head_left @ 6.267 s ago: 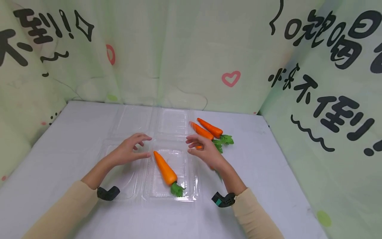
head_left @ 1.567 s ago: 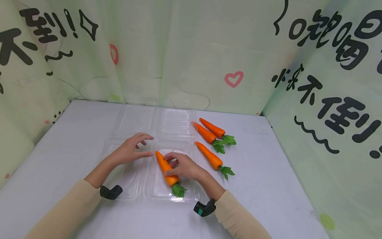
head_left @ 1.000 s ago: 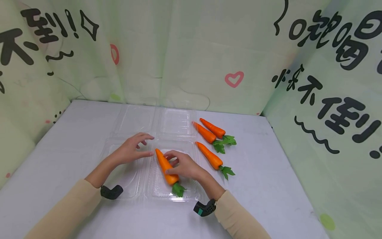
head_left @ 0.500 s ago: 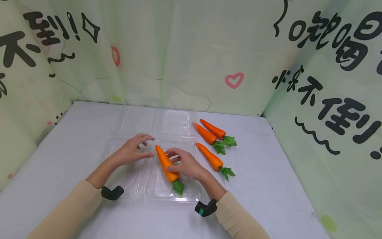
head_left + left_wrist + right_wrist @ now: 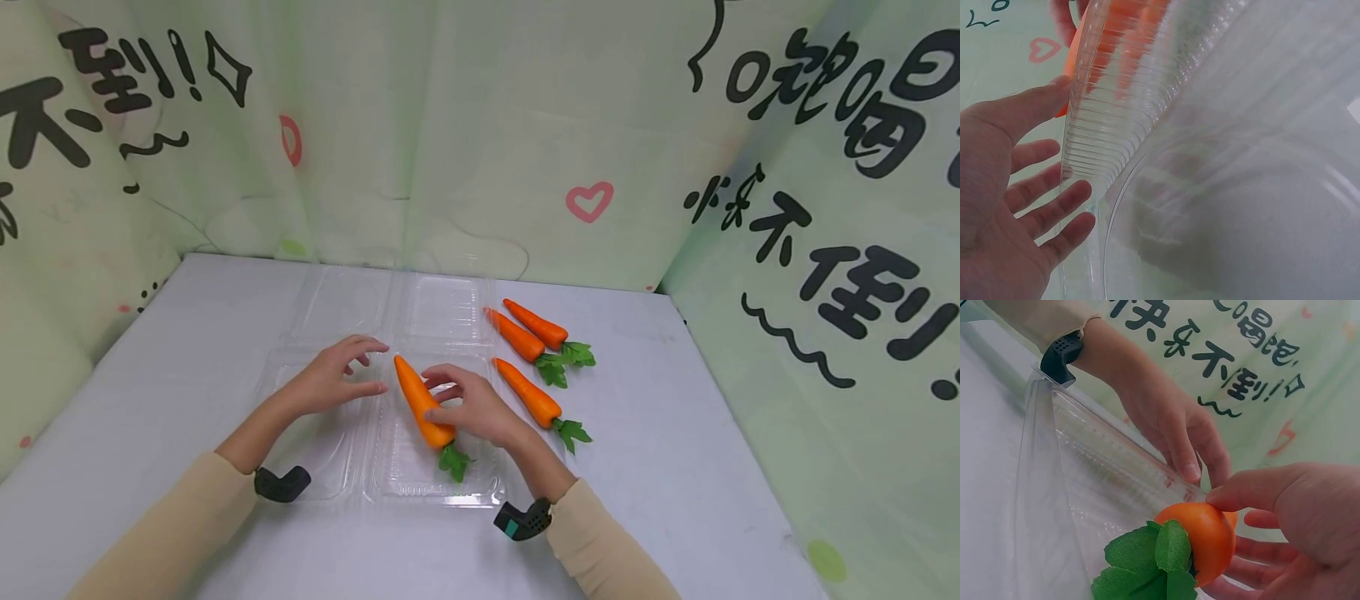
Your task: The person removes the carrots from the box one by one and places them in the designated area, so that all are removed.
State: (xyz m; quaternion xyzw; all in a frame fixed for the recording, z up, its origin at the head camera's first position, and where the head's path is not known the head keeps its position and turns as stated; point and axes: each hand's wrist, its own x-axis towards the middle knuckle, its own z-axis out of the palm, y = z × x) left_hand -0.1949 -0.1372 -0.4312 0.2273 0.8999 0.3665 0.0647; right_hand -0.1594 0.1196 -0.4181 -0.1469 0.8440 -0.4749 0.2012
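Observation:
My right hand pinches an orange carrot between thumb and fingers, around its thick half. The carrot's green leaves hang toward me, and its tip points away. It is over a clear plastic clamshell box, apparently raised a little above the floor. My left hand is spread at the left side of this box, holding nothing. In the left wrist view its fingers lie close along the ribbed wall; whether they touch it I cannot tell. A second clear box lies under the left forearm.
Three more leafy carrots lie right of the boxes: one near carrot, one middle carrot and one far carrot. Both clear lids are folded back toward the curtain. A white table carries everything.
My right hand has come left from beside the boxes, taken hold of the carrot in the right box, and moved it slightly up and away from me. The left hand has stayed in place.

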